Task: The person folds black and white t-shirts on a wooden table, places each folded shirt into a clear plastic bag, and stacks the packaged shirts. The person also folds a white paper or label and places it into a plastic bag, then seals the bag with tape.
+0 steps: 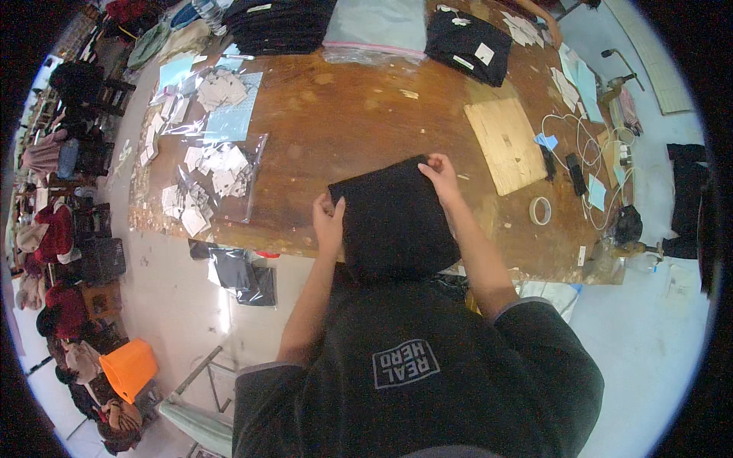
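Note:
A folded black garment [395, 217] lies at the near edge of the wooden table [355, 114], partly over that edge, close against my body. My left hand [328, 220] pinches its far left corner between thumb and fingers. At the far right corner, my right hand [440, 174] grips the cloth the same way. The fabric's far edge runs fairly straight between both hands, higher on the right. Its near part merges with my dark shirt, so its lower end is hard to make out.
Paper tags [229, 172] lie in heaps on clear plastic at left. Stacked black garments [280, 28], plastic bags [375, 26] and a tagged black garment [469, 46] sit at the back. Rightward are a board [507, 146], a tape roll [540, 210], cables and another person's hand [554, 34].

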`<state>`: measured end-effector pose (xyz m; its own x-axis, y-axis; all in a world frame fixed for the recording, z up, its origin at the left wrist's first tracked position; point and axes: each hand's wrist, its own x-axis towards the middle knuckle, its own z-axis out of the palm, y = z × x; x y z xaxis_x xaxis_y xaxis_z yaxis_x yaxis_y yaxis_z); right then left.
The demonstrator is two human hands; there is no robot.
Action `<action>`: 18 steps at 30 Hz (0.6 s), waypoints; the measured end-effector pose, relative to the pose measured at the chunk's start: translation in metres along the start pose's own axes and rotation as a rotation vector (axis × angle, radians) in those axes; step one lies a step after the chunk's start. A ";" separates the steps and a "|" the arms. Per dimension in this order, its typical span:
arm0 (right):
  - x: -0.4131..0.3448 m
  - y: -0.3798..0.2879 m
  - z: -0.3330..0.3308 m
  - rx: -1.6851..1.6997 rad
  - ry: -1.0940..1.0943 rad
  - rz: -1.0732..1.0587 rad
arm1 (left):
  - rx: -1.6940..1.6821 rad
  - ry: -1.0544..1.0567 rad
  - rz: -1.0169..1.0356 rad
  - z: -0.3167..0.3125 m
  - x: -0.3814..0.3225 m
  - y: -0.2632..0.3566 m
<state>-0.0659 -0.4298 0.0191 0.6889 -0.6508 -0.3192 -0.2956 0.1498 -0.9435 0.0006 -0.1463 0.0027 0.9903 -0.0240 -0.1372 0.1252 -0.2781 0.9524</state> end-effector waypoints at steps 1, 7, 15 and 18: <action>0.000 0.003 -0.003 -0.082 0.076 0.008 | 0.037 -0.140 -0.060 0.001 0.002 -0.003; -0.009 0.028 -0.051 -0.260 -0.211 0.048 | 0.064 -0.537 -0.088 -0.006 0.005 0.009; -0.017 0.024 -0.034 -0.487 0.038 -0.232 | 1.063 -0.261 0.839 0.036 -0.025 0.063; -0.021 0.018 -0.033 -0.499 -0.006 -0.146 | 1.074 -0.206 0.795 0.046 -0.022 0.058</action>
<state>-0.1071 -0.4382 0.0117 0.7499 -0.6338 -0.1897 -0.4749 -0.3162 -0.8212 -0.0170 -0.2063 0.0483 0.7328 -0.6442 0.2190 -0.6758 -0.7266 0.1240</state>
